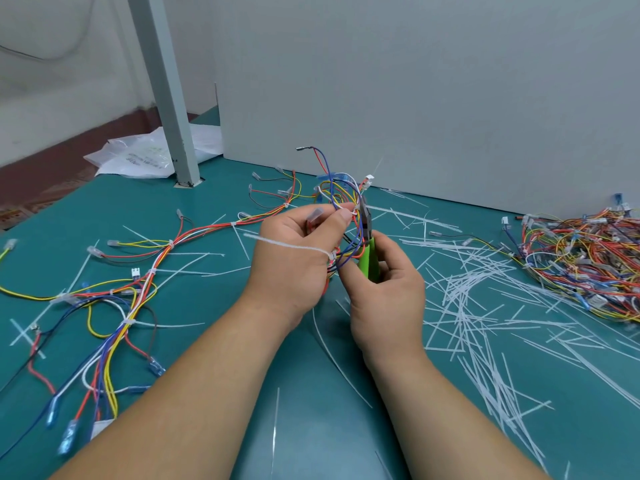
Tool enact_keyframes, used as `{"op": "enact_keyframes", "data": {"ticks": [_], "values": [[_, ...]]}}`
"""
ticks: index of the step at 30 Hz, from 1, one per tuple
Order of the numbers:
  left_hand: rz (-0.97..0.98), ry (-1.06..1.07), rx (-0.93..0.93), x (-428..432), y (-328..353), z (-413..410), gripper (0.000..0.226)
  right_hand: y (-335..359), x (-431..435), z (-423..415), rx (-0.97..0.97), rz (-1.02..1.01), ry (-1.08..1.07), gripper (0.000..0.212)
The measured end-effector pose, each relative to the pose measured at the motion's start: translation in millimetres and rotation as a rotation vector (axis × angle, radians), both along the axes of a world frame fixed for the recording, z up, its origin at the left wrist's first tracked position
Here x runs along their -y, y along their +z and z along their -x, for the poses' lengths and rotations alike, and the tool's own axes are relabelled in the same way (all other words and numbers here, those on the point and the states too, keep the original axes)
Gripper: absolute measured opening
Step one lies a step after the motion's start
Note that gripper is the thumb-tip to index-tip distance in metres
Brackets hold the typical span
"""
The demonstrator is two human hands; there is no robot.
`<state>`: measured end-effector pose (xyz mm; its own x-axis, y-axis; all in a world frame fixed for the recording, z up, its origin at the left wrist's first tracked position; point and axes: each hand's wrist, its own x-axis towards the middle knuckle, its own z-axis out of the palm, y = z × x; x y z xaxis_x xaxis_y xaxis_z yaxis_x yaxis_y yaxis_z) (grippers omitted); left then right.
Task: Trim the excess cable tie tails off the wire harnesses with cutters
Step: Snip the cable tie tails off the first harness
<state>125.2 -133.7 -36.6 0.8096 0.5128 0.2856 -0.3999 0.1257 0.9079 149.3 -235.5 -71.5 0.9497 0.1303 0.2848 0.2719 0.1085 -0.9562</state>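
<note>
Head view: the left hand [294, 258] holds a wire harness [341, 195] raised above the green table [207, 188], with thumb and forefinger pinching the bundle near its top and the loose wires fanning upward. The right hand [388, 292] has its fingers curled round the green handles of the cutters [367, 252]. The tool stands nearly upright, its nose just beside the left thumb. Whether its jaws are parted cannot be told among the wires.

One uncut cable tie tail [287, 244] is rooted on the bundle between the two hands, below and left of the cutter nose and close to the handles. Its long axis runs nearly level, leftward across the back of the left hand and away from the right hand. By my assessment, reaching its root calls for lowering the nose and turning the blades across that line.

Cut tails [467, 306] litter the table to the right, beside a heap of harnesses [581, 258]. Another harness [149, 275] lies spread out at left.
</note>
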Motion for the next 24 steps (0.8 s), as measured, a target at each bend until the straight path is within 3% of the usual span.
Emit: {"op": "enact_keyframes", "data": {"ticks": [7,14,18,24], "values": [[-0.087,-0.013,-0.038,-11.3,2.1,0.8,0.041,0.2,-0.2,-0.3,0.090,0.083,-0.124,0.040],[-0.153,0.007,-0.060,-10.4,4.0,2.9,0.015,0.8,0.8,-0.6,0.081,0.070,-0.122,0.044],[-0.169,0.012,-0.058,-13.2,0.8,2.1,0.036,2.1,1.4,-0.1,0.087,0.079,-0.118,0.044],[-0.176,0.017,-0.058,-12.8,0.1,1.1,0.038,-0.9,2.5,-2.6,0.069,0.106,-0.100,0.034]]}}
